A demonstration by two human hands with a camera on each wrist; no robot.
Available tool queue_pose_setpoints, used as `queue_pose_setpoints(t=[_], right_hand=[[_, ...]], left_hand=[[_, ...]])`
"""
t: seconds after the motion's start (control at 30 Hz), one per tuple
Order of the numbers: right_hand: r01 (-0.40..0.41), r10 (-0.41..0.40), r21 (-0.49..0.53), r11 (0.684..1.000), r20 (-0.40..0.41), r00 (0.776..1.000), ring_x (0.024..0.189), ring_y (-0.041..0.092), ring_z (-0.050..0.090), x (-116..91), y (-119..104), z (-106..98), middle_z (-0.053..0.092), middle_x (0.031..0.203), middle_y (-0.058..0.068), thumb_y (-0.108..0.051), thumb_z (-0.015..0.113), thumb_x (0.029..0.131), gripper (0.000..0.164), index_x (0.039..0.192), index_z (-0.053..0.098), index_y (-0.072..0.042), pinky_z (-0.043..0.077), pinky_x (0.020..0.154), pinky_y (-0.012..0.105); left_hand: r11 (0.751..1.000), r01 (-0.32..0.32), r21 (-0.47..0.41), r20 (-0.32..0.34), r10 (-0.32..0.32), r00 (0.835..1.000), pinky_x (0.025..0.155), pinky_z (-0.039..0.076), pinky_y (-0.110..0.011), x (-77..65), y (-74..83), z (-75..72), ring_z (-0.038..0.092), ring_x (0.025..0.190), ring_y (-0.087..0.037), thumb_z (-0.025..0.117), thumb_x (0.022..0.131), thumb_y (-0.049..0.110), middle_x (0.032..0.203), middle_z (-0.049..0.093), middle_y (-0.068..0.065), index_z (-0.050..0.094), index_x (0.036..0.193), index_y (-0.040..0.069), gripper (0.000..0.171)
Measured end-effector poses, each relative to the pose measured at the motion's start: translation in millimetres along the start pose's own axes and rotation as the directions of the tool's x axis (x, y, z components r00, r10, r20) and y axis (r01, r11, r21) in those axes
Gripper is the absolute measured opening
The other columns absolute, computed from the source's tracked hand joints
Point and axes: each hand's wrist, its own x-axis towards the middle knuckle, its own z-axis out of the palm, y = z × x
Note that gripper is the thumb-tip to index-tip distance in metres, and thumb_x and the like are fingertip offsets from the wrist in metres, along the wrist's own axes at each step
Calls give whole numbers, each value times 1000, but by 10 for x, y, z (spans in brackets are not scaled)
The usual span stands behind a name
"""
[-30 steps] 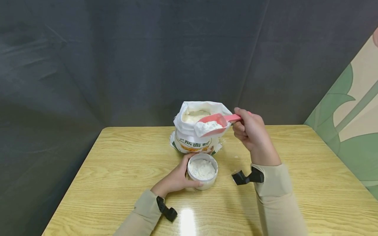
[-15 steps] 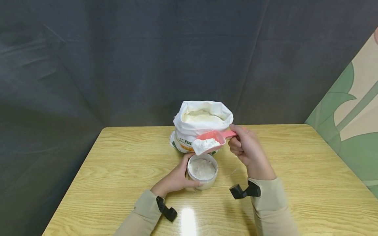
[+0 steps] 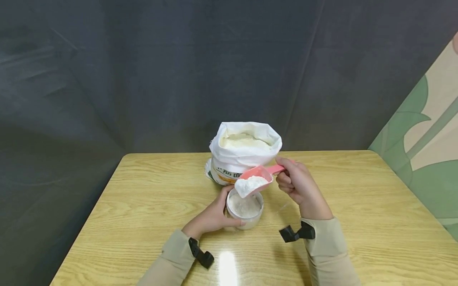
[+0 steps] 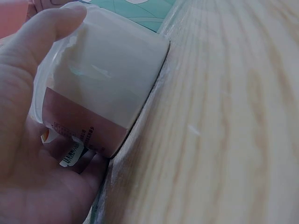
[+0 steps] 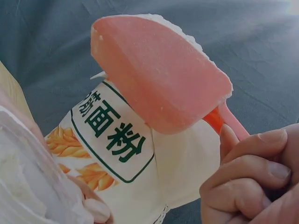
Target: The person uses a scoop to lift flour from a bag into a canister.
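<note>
My right hand (image 3: 302, 184) grips the handle of a pink scoop (image 3: 262, 172) heaped with white flour (image 3: 250, 185). The scoop is over the far rim of a round clear jar (image 3: 250, 223), its open tip pointing left and down. In the right wrist view the underside of the scoop (image 5: 159, 74) faces the camera, with flour along its upper edge. My left hand (image 3: 213, 214) holds the jar from the left, thumb in front and fingers behind. Flour lies inside the jar, and the left wrist view shows the jar (image 4: 107, 60) standing on the table.
Right behind the jar stands an open white flour bag (image 3: 247, 157), with flour visible inside its mouth. Wheat pictures and printed characters mark its front. The wooden table (image 3: 150, 190) ends at a dark cloth backdrop (image 3: 200, 71). A patterned panel (image 3: 425, 159) stands at the right.
My right hand has brought the loaded scoop from above the bag's front rim down and toward me, to over the jar. The left hand and jar stay in place.
</note>
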Motion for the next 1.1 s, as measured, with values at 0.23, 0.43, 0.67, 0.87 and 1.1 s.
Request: queue_pose_setpoints(t=[0.23,0.43,0.67,0.87,1.1], right_hand=[[-30,31,-52,998,28,999,43,5,27,55,54,-18,35,47,-9,-16,44,107,44,66,60,-14,18,44,21],[-57,59,-100,993,15,998,42,4,28,100,118,-59,35,46,-8,-14,45,105,46,61,57,-15,19,44,21],[-91,88,-182,979,-25,996,41,3,29,140,148,-76,35,45,-9,-13,48,101,42,60,56,-16,22,42,19],[-127,114,-279,952,-60,992,40,4,30,176,176,-76,37,46,-8,-14,50,99,41,59,54,-15,26,41,19],[-131,97,-381,915,-107,990,41,5,30,176,186,-59,39,46,-8,-17,51,99,42,57,53,-15,25,41,19]], left_hand=[[1000,-17,17,-4,17,1000,117,27,-47,4,3,-3,31,145,-21,91,76,24,159,28,-1,20,155,23,106],[1000,-22,10,0,22,1000,118,26,-46,14,10,9,30,145,-19,91,76,24,159,29,1,22,154,25,105],[1000,6,12,-15,-6,1000,119,24,-43,7,25,9,29,146,-16,92,75,24,159,29,3,22,154,24,106],[1000,22,10,-16,-22,1000,119,23,-44,2,22,8,27,147,-16,92,75,26,160,28,2,21,155,25,107],[1000,18,18,-12,-18,1000,119,23,-43,3,26,8,26,147,-16,91,75,25,160,27,1,20,155,25,107]])
